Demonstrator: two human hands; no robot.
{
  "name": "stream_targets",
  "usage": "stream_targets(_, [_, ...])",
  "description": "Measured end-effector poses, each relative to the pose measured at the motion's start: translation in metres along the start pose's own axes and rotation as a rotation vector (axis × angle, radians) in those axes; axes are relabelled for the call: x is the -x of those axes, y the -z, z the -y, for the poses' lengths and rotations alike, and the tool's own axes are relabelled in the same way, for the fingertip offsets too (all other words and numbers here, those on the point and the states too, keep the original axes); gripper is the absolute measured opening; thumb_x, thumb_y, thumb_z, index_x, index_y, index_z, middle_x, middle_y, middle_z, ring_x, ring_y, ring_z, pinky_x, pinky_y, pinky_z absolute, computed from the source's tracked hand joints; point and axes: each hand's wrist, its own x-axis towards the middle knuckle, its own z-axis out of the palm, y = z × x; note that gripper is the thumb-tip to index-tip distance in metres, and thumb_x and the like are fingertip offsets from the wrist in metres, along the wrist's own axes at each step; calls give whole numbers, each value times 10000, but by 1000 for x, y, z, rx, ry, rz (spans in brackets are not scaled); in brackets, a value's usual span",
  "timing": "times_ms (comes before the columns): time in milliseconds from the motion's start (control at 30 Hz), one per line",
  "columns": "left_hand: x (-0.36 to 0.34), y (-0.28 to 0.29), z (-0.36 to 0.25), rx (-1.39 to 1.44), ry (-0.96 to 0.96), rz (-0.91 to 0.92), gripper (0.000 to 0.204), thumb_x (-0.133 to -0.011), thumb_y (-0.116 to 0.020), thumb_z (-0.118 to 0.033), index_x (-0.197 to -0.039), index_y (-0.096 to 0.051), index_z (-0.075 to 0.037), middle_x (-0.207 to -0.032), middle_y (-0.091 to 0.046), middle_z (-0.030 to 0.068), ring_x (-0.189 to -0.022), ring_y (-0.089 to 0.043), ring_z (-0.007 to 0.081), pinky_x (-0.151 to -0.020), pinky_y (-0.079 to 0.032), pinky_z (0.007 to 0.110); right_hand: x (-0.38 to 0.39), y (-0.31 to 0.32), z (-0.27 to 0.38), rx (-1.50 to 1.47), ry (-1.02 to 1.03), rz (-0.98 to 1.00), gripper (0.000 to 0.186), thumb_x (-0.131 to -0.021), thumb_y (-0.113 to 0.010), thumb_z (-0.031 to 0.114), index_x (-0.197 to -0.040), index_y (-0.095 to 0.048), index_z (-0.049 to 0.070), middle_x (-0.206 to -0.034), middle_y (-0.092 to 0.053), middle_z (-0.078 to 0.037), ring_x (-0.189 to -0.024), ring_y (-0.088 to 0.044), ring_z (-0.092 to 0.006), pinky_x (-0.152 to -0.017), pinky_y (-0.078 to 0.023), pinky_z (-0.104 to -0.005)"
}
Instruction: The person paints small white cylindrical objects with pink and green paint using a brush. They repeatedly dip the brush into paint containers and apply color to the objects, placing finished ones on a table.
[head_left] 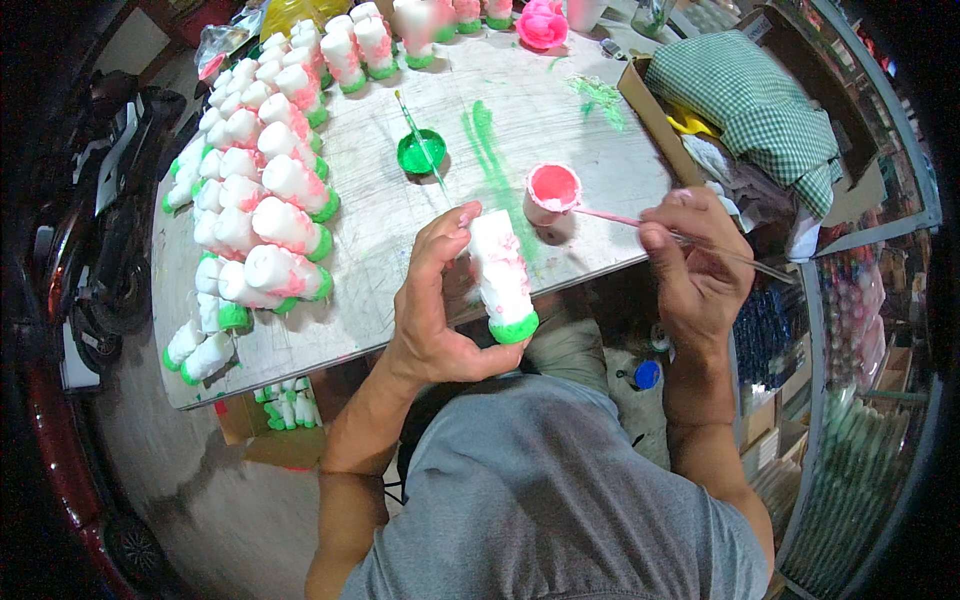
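Between the thumb and fingers of my left hand (432, 310) is a white pillar candle (500, 268) with a raised surface, pink dabs on its side and a green base. It tilts slightly, in front of the table's near edge. My right hand (697, 255) pinches a thin paintbrush (620, 217), its tip at the rim of a small cup of pink paint (552, 192). Farther off, a second brush (417, 130) rests across a shallow green paint dish (421, 152). Whether the brush tip is in the paint I cannot tell.
Rows of similar white, pink and green candles (285, 180) cover the table's left side. A pink flower-shaped thing (543, 24) stands at the back. At right sits a cardboard box (655, 120) with checked cloth (750, 95). Below the table's left edge, a box (270, 430) holds more candles.
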Motion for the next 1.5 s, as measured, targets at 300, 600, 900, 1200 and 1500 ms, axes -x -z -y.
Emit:
stream_targets(300, [2,-4,2,55,-10,-40,1172,-553,-917,-157,-1521,-268,-34,-1503,-417,315,-1380,-468,393,-1147,-368,502,65,-41,2,-608,-160,-149,217,-1010,-664,190,-1023,-583,-10,-915,-705,-148,-869,-688,-240,-824,-559,-395])
stream_targets(600, [1,-5,1,85,-27,-107,1112,-526,-912,-173,-1473,-350,-18,-1430,-497,309,-1321,-531,413,-1116,-420,474,50,-42,14,-335,146,52,167,-985,-687,168,-970,-626,14,-913,-732,-146,-832,-683,-293,-785,-559,-410])
stream_targets(900, [3,-3,3,77,-20,-33,1182,-579,-937,-217,-1521,-256,-2,-1495,-420,302,-1399,-447,392,-1178,-337,496,57,-42,14,-374,94,-22,163,-989,-678,155,-935,-632,8,-899,-725,-146,-816,-682,-294,-780,-556,-408])
stream_targets(1200, [2,-5,-1,186,11,-90,1139,-543,-946,-181,-1474,-318,12,-1449,-475,298,-1364,-496,372,-1149,-383,441,62,-43,10,-373,92,-44,173,-1015,-640,170,-979,-593,7,-901,-724,-143,-824,-681,-288,-789,-555,-416])
stream_targets(1500, [3,-4,-1,182,14,-89,1148,-540,-952,-206,-1472,-319,17,-1453,-483,298,-1346,-515,355,-1136,-397,428,61,-41,12,-376,120,-22,173,-1011,-647,178,-984,-594,16,-904,-724,-141,-814,-679,-281,-787,-552,-425])
